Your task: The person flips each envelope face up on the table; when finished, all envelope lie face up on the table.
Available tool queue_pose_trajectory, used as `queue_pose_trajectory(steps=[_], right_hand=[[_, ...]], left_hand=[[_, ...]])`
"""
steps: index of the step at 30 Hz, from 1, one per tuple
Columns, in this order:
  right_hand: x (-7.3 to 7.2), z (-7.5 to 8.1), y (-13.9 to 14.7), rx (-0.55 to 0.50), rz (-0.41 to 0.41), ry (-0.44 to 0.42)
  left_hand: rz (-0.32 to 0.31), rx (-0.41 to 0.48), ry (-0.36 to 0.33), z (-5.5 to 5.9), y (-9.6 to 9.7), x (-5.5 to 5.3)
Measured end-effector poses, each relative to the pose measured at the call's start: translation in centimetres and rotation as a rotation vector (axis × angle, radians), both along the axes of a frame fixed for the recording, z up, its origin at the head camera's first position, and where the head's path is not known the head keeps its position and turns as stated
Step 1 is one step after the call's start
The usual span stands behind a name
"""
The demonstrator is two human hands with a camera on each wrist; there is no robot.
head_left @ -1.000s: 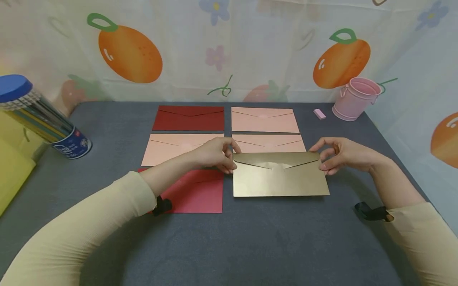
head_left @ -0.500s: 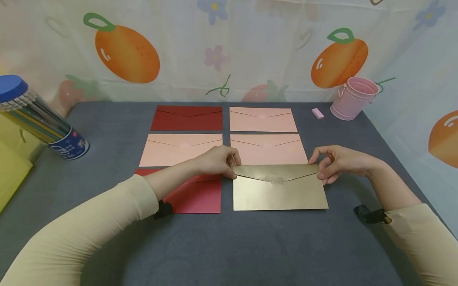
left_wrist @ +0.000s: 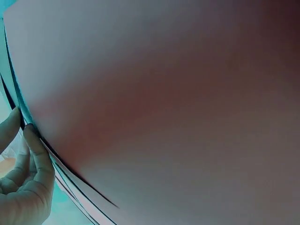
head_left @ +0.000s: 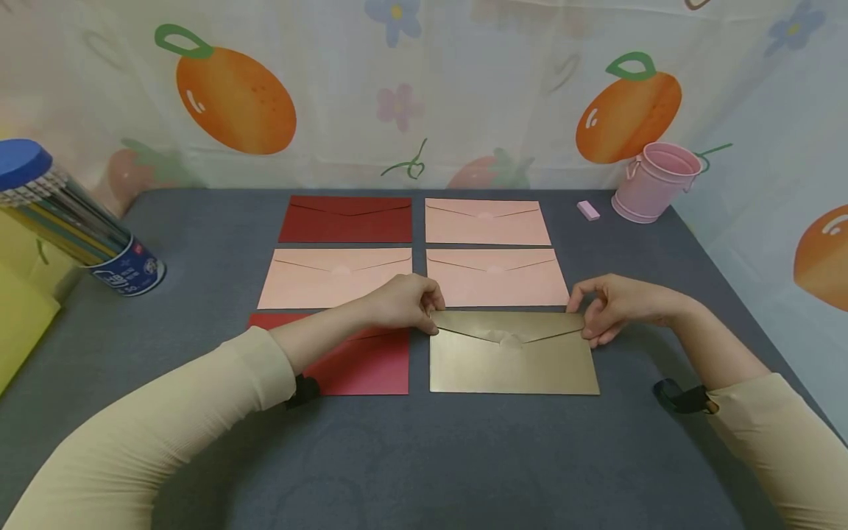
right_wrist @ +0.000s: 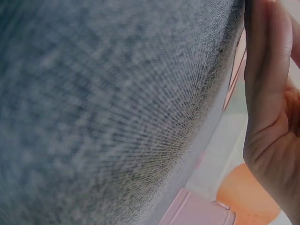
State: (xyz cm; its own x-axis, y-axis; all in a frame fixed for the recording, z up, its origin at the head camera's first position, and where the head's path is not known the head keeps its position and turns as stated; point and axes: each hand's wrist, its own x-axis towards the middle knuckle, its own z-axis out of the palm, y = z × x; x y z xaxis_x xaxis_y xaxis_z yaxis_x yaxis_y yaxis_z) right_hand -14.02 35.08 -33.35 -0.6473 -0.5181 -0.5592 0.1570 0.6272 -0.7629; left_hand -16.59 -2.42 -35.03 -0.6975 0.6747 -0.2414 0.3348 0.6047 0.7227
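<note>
A gold envelope [head_left: 513, 368] lies at the front of the right column, flap facing up, apparently flat on the table. My left hand [head_left: 403, 302] pinches its upper left corner between thumb and fingers. At the upper right corner, my right hand [head_left: 626, 305] pinches the edge the same way. Beneath my left forearm is a red envelope [head_left: 367, 364], partly hidden. Pale pink envelopes [head_left: 497, 276] lie just behind the gold one. In the left wrist view, a blurred reddish surface fills most of the picture beside the left hand [left_wrist: 30, 187].
Behind are a peach envelope [head_left: 331, 274], a dark red envelope [head_left: 347, 221] and another pink envelope [head_left: 486, 224]. A pink eraser-like block [head_left: 588, 210] and pink bucket [head_left: 656, 184] stand back right. A pencil tub [head_left: 129, 265] is at left, beside a yellow object [head_left: 23, 316].
Both hands have drawn the gold envelope toward the front and lowered it onto the table, level with the red one. It now sits apart from the pink envelope behind.
</note>
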Motion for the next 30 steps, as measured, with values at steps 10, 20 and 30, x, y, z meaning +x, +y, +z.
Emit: queue_pose_trajectory(steps=[10,20,30], right_hand=[[-0.1,-0.1,-0.4,0.058,-0.051,0.064],[0.3,0.3,-1.4,0.156,-0.087,0.101],[0.9,1.6,-2.8,0.298,-0.088,0.17]], left_hand=[[-0.014,-0.025,0.054,0.1,0.2,0.3],[-0.012,-0.026,0.076,-0.1,0.1,0.4],[-0.005,-0.038,0.098,-0.1,0.1,0.7]])
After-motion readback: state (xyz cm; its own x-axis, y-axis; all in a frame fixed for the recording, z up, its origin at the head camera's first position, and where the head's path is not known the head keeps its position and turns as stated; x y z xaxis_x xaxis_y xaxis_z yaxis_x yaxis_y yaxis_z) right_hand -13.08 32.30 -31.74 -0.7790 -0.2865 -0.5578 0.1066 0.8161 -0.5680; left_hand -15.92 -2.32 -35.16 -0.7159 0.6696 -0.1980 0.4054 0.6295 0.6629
